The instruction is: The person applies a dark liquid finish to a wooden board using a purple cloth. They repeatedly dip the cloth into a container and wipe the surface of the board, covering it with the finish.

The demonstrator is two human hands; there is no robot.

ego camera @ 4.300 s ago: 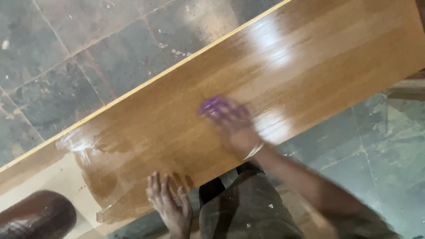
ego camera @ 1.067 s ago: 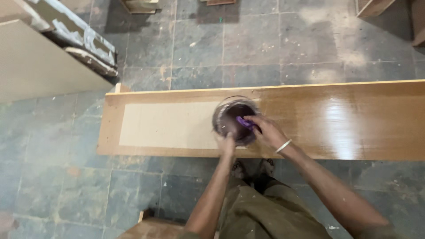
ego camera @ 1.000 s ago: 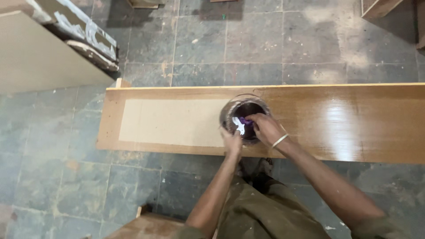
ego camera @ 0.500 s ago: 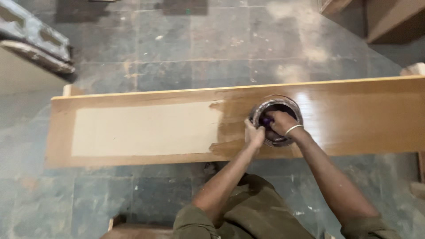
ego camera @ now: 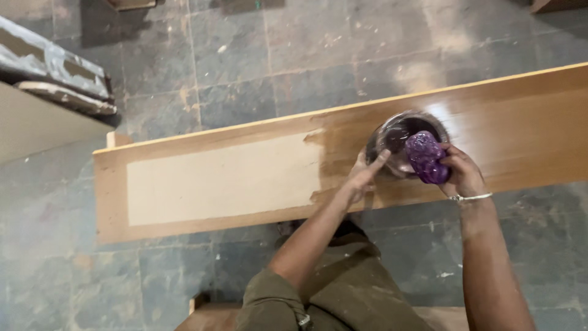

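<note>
We see a purple wad (ego camera: 427, 158), glossy and wet-looking, at the rim of a round container (ego camera: 401, 138) that stands on a long wooden board (ego camera: 257, 165). Our right hand (ego camera: 460, 173) has its grip clenched around the wad, holding it partly over the container's mouth. A thin bangle (ego camera: 470, 197) sits on that wrist. Our left hand (ego camera: 361, 179) rests against the container's near side, fingers spread on its wall and one finger pointing up along it; it steadies the container rather than closing around anything, so that grip is released.

The board lies across the picture, slightly tilted, above a grey tiled floor (ego camera: 306, 55). Its right part, around and beyond the container, is dark amber and shines with a bright glare patch. A pale matt rectangle (ego camera: 220, 181) remains on the left part, framed by a darker border. We judge the coating roughly half done: the right stretch looks covered, the pale panel is left.

Below, we see olive-green trousers (ego camera: 343, 288). At the upper left lie a pale slab (ego camera: 43, 125) and worn, paint-stained planks (ego camera: 55, 67).
</note>
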